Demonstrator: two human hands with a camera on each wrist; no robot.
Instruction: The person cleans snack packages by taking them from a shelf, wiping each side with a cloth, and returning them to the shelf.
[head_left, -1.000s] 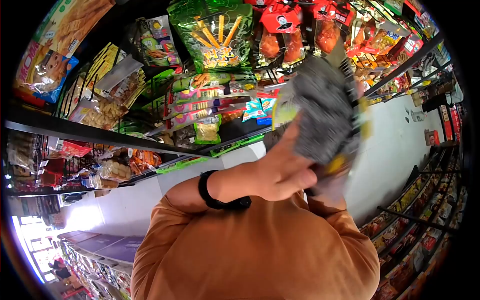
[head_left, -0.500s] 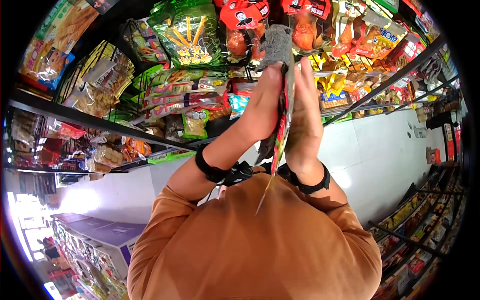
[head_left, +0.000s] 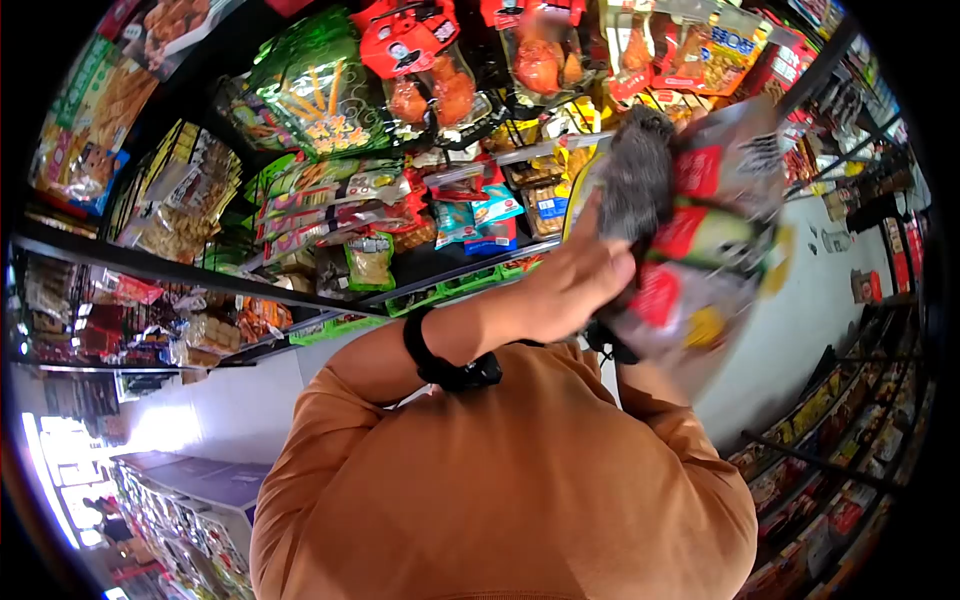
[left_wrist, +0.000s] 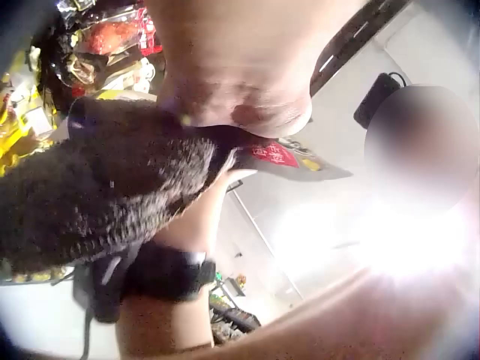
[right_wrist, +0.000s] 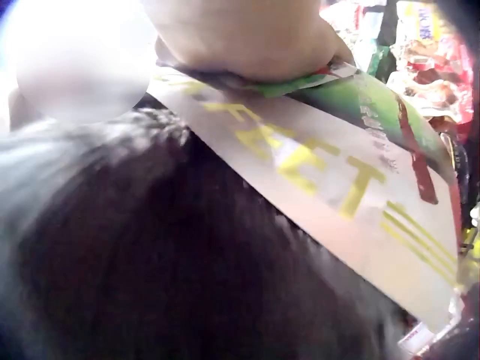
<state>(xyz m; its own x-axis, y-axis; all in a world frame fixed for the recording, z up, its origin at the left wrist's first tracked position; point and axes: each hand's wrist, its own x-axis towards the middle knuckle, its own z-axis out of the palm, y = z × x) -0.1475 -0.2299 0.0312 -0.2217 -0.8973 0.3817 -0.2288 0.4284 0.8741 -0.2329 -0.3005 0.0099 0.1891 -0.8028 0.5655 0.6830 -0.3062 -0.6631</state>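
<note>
My left hand (head_left: 565, 290) reaches across my chest and grips a fuzzy grey cloth (head_left: 640, 180), its thumb showing on the near side. Against the cloth stands a large printed snack packet (head_left: 715, 235) with red labels and green patches, tilted and blurred by motion. In the head view this packet hides my right hand. The right wrist view shows the heel of my right hand (right_wrist: 247, 37) over the packet's green and pale print, the fingers out of sight. Dark grey cloth fills that view's lower left. In the left wrist view, the cloth bulges out under the heel of my left hand (left_wrist: 232, 90).
In front is a snack shelf with green bags (head_left: 315, 95), red-topped meat packs (head_left: 420, 65) and small blue packets (head_left: 490, 205). A dark shelf edge (head_left: 200, 265) runs below them. Another rack (head_left: 840, 430) stands right, beyond the pale floor (head_left: 750, 340).
Half a second ago the packet stood edge-on between my two palms. Now it has swung right with its printed face toward me, and my right hand has gone behind it.
</note>
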